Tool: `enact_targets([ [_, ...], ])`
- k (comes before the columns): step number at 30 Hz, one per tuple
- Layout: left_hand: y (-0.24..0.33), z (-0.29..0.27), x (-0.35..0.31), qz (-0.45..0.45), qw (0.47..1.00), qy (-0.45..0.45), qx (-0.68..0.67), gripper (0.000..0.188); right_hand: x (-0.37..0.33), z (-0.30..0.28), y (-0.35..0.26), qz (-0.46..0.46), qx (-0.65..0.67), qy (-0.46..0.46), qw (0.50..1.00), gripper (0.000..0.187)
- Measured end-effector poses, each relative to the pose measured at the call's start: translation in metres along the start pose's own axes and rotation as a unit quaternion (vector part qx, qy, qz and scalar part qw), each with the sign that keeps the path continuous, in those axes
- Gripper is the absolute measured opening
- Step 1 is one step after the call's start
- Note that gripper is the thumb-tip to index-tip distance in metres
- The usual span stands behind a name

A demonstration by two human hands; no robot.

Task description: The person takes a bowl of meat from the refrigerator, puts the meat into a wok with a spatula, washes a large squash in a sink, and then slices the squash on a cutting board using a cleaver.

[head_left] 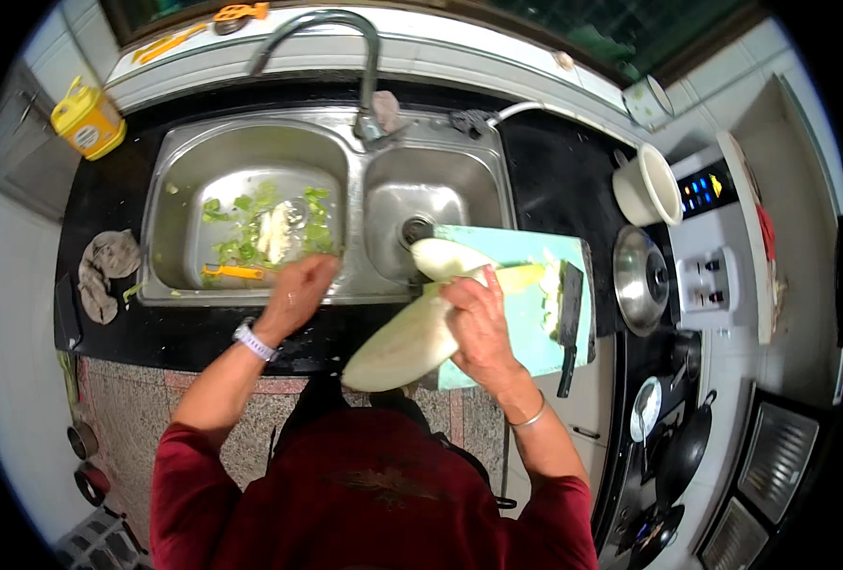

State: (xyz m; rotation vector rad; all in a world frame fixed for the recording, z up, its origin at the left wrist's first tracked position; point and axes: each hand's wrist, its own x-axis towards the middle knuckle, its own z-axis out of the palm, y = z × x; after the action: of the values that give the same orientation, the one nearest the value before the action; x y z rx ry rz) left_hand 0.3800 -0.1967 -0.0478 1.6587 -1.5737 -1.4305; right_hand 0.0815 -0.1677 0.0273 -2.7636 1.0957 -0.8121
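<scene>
A long, pale, peeled gourd (398, 347) slants over the counter's front edge, its far end under my right hand (478, 323). The fingers of that hand are bent round the gourd. Beyond it, a second pale gourd piece (447, 256) lies on a light green cutting board (536, 351). A dark-bladed knife (569, 313) rests along the board's right side, beside small pale scraps. My left hand (303, 288) is over the front rim of the left sink basin (193, 171), fingers curled; what they hold, if anything, is hidden. Near it in the basin is a yellow peeler (236, 273).
Green peelings (250, 223) litter the left basin. The faucet (364, 57) arches behind the sinks. A cloth (108, 271) and a yellow jug (89, 119) stand left. To the right are a white pot (648, 187), a metal lid (638, 280) and a black wok (685, 446).
</scene>
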Motion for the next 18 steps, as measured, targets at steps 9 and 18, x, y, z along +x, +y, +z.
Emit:
enact_targets([
  [9,0.014,-0.007,-0.039,0.016,0.671,-0.163,-0.723,0.069,0.114,0.07,-0.056,-0.047,0.108,-0.09,0.989,0.022],
  [18,-0.039,-0.047,-0.044,0.052,0.759,-0.029,-0.649,0.055,0.173,0.117,-0.082,0.132,0.332,0.011,0.934,0.024],
])
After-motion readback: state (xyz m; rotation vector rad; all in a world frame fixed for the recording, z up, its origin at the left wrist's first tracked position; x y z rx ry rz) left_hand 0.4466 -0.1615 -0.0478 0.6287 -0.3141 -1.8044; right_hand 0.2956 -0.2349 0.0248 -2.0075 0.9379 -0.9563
